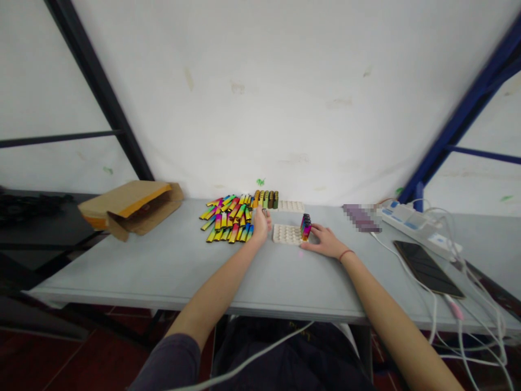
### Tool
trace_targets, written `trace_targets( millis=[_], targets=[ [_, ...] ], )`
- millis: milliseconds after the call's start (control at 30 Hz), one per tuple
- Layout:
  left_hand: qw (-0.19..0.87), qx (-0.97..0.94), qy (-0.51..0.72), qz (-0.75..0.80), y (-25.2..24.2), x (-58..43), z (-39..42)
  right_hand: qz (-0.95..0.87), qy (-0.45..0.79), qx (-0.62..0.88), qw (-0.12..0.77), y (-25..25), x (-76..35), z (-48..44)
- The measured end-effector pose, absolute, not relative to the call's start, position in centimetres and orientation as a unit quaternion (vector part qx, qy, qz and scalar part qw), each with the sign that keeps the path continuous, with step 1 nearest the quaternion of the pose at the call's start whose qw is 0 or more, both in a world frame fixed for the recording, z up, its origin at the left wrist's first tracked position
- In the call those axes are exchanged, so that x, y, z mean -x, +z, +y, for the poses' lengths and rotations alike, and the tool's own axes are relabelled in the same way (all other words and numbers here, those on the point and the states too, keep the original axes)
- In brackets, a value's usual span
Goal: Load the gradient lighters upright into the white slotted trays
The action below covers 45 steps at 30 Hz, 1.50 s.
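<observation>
Many shiny, multicoloured lighter-like pieces [223,220] lie in a pile on the grey table. My left hand [261,224] is at the pile's right edge, its fingers curled around a small piece whose dark end shows. To its right lies a white tray [287,234] with rows of small hollows; a column of upright pieces [305,228] stands at its right end. My right hand [324,242] rests beside that end, thumb and fingers apart around the tray's corner. Behind, a second white tray [292,206] holds several rows of upright gold and green pieces [266,199] on its left.
An open brown paper bag [134,206] lies at the left. On the right are a blurred purple object [361,218], a black phone [427,268], a white power strip [419,228] and tangled white cables. A white wall stands behind the table [163,271].
</observation>
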<state>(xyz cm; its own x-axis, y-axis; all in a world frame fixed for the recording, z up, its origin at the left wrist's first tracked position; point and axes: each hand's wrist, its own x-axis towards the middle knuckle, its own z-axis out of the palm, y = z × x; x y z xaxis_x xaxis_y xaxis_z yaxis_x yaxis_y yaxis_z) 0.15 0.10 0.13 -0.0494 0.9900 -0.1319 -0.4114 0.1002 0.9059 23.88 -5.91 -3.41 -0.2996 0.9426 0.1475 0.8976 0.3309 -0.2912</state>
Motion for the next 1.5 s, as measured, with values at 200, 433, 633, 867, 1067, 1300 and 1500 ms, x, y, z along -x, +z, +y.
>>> trace_targets(
  millis=[200, 433, 633, 867, 1067, 1300, 1500],
  targets=[
    [0.606, -0.298, 0.598, 0.432, 0.6, -0.3, -0.2, -0.803, 0.081, 0.571, 0.151, -3.4, -23.8, -5.9],
    [0.617, -0.279, 0.617, 0.401, 0.8, 0.1, -0.1, -0.799, 0.08, 0.578, 0.148, -3.6, -24.0, -5.8],
    [0.585, -0.411, 0.586, 0.381, 1.1, -1.6, -1.7, -0.805, 0.075, 0.568, 0.154, -3.7, -24.0, -5.9],
    [0.372, -0.684, 0.56, 0.282, 0.8, -2.5, -3.9, -0.803, 0.074, 0.571, 0.152, -3.6, -24.1, -5.8],
    [0.392, -0.746, 0.469, 0.265, 1.1, -2.5, -4.3, -0.804, 0.075, 0.57, 0.15, -3.6, -24.0, -5.9],
    [0.357, -0.794, 0.42, 0.258, 0.1, -2.7, -4.4, -0.804, 0.075, 0.569, 0.156, -3.9, -24.0, -5.8],
    [0.345, -0.796, 0.415, 0.275, -0.3, -2.6, -4.2, -0.807, 0.08, 0.563, 0.158, -3.8, -24.0, -5.8]
  ],
)
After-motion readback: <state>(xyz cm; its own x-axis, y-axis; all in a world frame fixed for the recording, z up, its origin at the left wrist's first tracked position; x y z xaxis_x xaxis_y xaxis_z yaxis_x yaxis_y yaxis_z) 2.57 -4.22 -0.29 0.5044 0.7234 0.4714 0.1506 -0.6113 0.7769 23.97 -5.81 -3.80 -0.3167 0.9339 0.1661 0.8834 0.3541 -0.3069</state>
